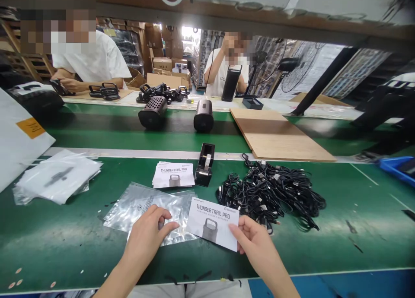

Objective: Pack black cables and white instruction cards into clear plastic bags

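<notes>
My right hand (254, 237) pinches the right edge of a white printed booklet (212, 223) with a picture of a speaker and "Thunder Trail Pro" on it. A clear plastic bag (125, 211) lies flat on the green table, partly under the booklet. Over this bag rests my left hand (151, 229), fingers curved, with a gap between thumb and forefinger and nothing visible in between. A stack of the same booklets (173, 175) is just behind the bag, beside a black tape dispenser (205, 164). Right of them spreads a heap of black cables (269, 190).
Clear bags (61, 177) are piled at the left. Across the table are two speakers (153, 112), a wooden board (275, 131) and black handle-like parts (162, 92). Two people sit opposite, one holding a speaker (231, 84). A blue bin (398, 168) stands at far right.
</notes>
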`<state>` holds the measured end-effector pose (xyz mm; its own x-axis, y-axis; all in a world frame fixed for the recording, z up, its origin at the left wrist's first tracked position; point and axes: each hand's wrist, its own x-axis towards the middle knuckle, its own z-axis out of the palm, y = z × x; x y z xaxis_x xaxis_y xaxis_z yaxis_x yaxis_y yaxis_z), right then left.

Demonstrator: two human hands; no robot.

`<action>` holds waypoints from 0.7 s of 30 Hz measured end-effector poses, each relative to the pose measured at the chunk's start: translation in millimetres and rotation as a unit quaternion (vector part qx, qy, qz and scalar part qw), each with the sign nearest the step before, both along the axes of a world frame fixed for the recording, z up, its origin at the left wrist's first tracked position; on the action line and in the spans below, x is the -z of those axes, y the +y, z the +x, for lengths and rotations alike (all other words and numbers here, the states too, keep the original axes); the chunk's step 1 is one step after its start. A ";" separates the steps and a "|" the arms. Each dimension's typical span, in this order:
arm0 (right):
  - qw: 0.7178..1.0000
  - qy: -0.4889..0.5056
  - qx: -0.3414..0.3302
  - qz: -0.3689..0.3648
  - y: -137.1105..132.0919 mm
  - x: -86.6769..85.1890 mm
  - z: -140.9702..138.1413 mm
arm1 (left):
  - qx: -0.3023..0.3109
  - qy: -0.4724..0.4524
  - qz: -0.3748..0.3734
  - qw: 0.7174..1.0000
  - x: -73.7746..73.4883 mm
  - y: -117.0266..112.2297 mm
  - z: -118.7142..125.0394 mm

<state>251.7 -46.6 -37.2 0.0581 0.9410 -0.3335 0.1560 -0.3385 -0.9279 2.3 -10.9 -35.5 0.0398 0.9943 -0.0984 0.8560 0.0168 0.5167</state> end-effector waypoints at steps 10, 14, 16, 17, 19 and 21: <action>0.999 0.035 0.002 0.010 0.0 1.6 -17.0 | 0.021 0.002 0.006 1.000 -5.5 -3.0 -2.4; 0.998 0.050 0.023 0.024 -0.4 7.0 -24.7 | 0.043 0.009 0.022 0.999 -4.7 -7.6 -4.2; 0.998 0.052 0.036 0.029 0.3 9.5 -28.9 | 0.043 0.009 0.027 0.999 -4.9 -8.6 -4.1; 0.997 0.053 0.043 0.031 0.9 10.4 -30.9 | 0.042 0.008 0.031 0.999 -4.9 -8.7 -3.8; 0.997 0.055 0.054 0.032 2.1 11.5 -34.7 | 0.042 0.005 0.042 0.998 -4.1 -8.8 -3.4; 0.996 0.057 0.059 0.033 2.7 12.0 -38.2 | 0.039 0.005 0.052 0.998 -2.2 -8.9 -3.1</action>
<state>213.4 -43.9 -49.2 0.1347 0.9500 -0.2817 0.0102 -0.2856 -0.9583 -0.9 -19.8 -33.3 0.1172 0.9931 0.0035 0.8578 -0.1030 0.5036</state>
